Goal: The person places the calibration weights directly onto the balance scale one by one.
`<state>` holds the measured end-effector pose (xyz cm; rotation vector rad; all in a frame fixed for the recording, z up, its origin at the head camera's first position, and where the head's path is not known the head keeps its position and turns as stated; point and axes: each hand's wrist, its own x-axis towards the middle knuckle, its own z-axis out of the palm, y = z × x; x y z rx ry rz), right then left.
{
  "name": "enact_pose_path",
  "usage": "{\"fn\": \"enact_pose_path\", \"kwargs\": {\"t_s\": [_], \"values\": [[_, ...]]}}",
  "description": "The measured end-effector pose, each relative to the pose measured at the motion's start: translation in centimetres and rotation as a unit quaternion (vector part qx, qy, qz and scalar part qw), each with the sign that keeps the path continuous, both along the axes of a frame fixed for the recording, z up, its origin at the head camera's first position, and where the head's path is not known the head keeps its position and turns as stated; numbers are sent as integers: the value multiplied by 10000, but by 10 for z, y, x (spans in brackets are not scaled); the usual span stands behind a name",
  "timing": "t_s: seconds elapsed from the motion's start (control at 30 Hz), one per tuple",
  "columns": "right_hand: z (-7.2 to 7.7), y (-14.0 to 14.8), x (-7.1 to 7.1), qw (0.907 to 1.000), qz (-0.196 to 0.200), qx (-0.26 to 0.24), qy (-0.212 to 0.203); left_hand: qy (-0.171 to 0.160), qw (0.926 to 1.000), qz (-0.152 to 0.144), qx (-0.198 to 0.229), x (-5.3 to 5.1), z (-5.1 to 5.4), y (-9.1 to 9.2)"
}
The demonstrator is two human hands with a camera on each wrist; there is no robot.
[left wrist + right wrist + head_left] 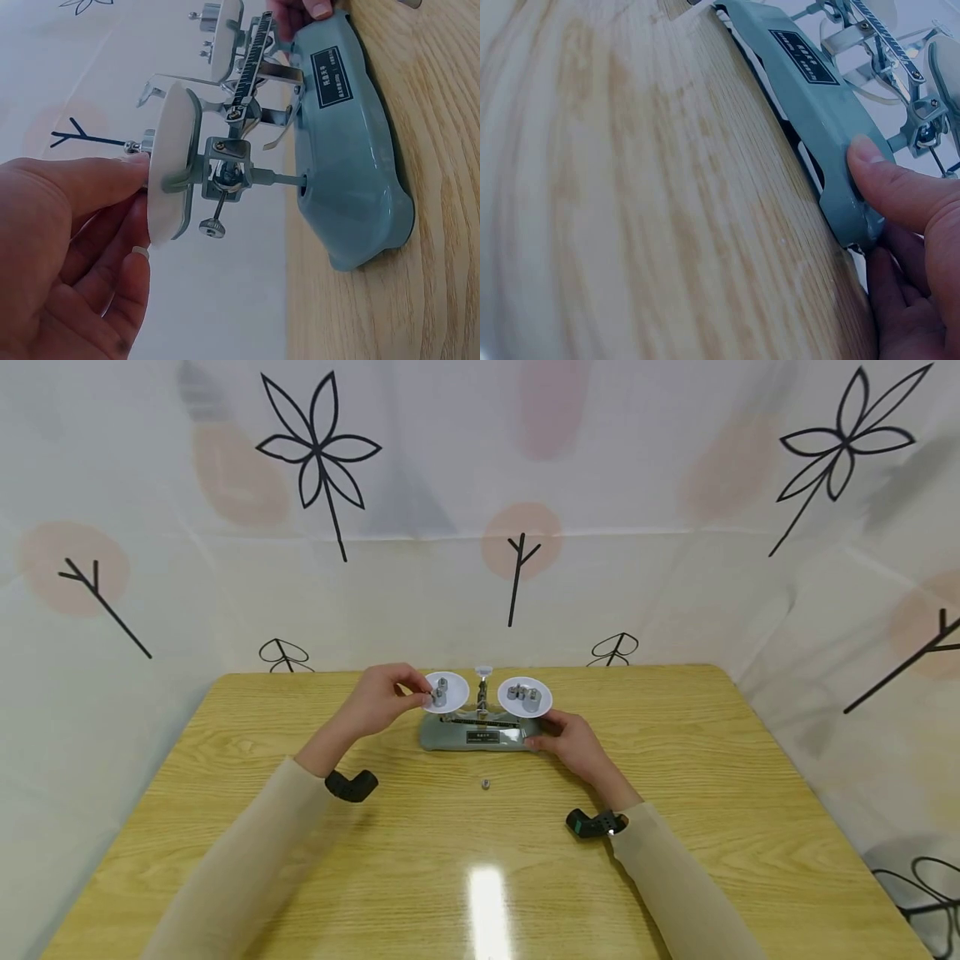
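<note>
A pan balance with a grey-green base [442,732] stands on the table. Its left white pan [459,688] bears metal weights [440,697], and the right pan [542,687] holds several more weights [532,700]. At the outer rim of the left pan, my left hand [381,700] pinches a small weight between thumb and forefinger; the fingers partly hide it in the left wrist view, where a knobbed weight [148,140] shows above them. My right hand [576,747] grips the right end of the base, thumb [877,169] on its front face and fingers behind it.
One small metal weight [485,784] lies on the wooden table [420,860] in front of the balance. A patterned cloth [442,602] hangs behind the table's back edge. Light glares on the tabletop near the front.
</note>
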<state>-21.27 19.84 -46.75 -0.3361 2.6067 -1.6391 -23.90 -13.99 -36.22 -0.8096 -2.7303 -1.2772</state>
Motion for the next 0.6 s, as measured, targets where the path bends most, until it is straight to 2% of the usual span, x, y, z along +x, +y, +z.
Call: {"fn": "enact_pose_path", "kwargs": {"t_s": [0.33,0.5,0.53,0.6], "values": [[-2,1,-1,10000,15,62,75,-245,9997,-82,-36,-2,-2,8],[-3,1,-2,10000,0,25,68,-257,9996,-103,-38,-3,-3,10],[-3,0,-2,10000,0,32,58,-262,9996,-97,-29,-4,-3,10],[9,-4,5,10000,26,71,56,-282,9996,-91,-27,-3,-3,10]]}}
